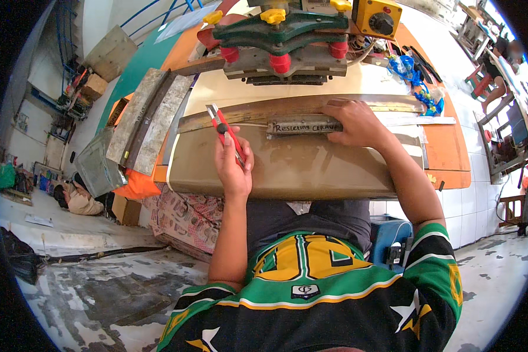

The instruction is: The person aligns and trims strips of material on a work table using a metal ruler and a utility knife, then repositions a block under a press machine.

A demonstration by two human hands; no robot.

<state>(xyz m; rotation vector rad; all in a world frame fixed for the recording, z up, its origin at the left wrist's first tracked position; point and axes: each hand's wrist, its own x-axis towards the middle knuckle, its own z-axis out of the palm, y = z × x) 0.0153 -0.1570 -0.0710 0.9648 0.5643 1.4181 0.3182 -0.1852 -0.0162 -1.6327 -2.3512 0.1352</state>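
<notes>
Right now your left hand (pixel 233 167) grips a red utility knife (pixel 226 132), blade pointing away from you. Just to its right, your right hand (pixel 358 123) presses fingers flat on the narrow template strip (pixel 302 127), which runs left-right.

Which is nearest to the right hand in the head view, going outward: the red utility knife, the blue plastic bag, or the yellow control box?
1. Red utility knife: held in the left hand, left of the right hand.
2. Blue plastic bag: behind it, to the right.
3. Yellow control box: farthest, at the bench's back.
</notes>
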